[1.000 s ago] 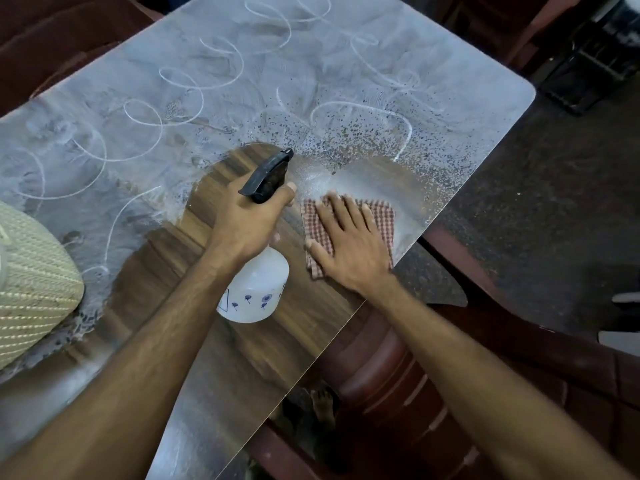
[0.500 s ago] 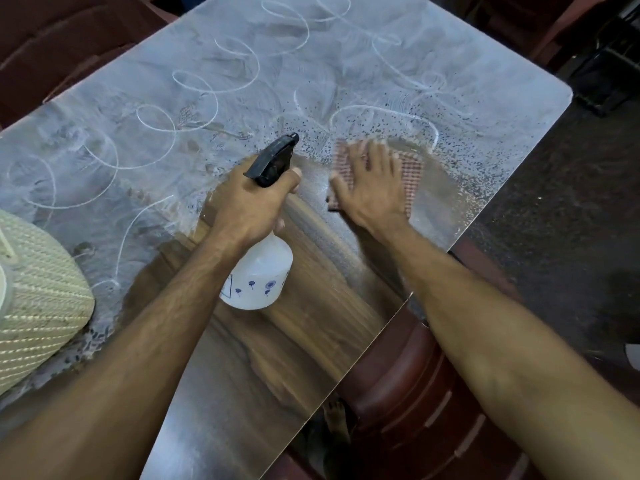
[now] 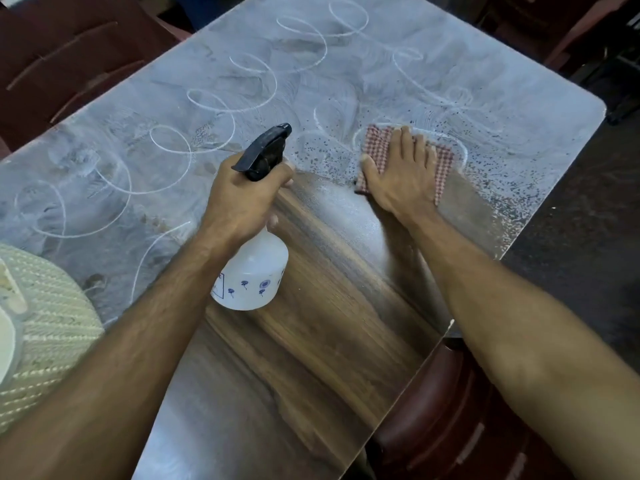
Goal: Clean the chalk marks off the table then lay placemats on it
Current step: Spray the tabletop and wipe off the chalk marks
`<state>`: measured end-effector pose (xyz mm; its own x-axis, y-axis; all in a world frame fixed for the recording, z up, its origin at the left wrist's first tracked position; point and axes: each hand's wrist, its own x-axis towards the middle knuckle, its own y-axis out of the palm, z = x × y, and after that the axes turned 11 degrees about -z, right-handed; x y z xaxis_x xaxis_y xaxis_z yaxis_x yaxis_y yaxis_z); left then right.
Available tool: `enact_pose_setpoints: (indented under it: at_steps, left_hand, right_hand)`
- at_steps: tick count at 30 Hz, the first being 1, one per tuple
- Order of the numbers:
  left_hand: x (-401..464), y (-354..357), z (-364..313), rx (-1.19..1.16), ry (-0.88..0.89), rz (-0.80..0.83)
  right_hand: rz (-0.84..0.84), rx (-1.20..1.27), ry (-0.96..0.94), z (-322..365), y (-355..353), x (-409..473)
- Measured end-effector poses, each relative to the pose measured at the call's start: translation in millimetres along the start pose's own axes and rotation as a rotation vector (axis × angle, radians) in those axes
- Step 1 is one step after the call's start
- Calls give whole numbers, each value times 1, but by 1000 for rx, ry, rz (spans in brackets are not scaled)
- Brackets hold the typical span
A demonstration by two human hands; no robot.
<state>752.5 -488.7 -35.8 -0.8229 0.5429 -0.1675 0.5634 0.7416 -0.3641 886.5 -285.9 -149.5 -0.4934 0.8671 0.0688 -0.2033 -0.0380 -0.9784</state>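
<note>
The table [image 3: 329, 358] shows bare brown wood near me, while white chalk loops [image 3: 214, 109] and grey chalk dust cover its far part. My left hand [image 3: 239, 199] grips a white spray bottle [image 3: 254, 275] with a black trigger head, held just above the wiped wood. My right hand [image 3: 401, 174] presses flat, fingers spread, on a red checked cloth [image 3: 375, 143] at the border between wiped wood and spray-speckled chalk. Woven pale green placemats [image 3: 52, 327] lie at the left edge.
Dark red plastic chairs stand around: one under the near right edge [image 3: 446, 420], another at the far left [image 3: 69, 57]. A white dish [image 3: 7, 344] rests on the placemats. Dark floor [image 3: 581, 220] lies right of the table.
My right hand has pushed the cloth away from me, from near the bottle out into the speckled chalk loop. The left hand with the bottle has stayed in about the same place.
</note>
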Motion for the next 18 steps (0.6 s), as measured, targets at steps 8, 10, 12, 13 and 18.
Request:
enact_pose_setpoints:
  at_steps: [8, 10, 12, 13, 18]
  left_hand:
    - [20, -9, -5, 11, 61, 1]
    - [24, -12, -5, 4, 52, -1]
    - [29, -16, -4, -4, 36, 6]
    - [31, -18, -3, -7, 32, 9]
    - [40, -27, 7, -9, 37, 5]
  right_hand:
    - [40, 58, -322, 91, 19, -48]
    - [57, 64, -334, 75, 16, -76]
    - [66, 9, -287, 46, 12, -82]
    - [56, -32, -253, 30, 10, -75]
    - [2, -42, -49, 4, 1, 14]
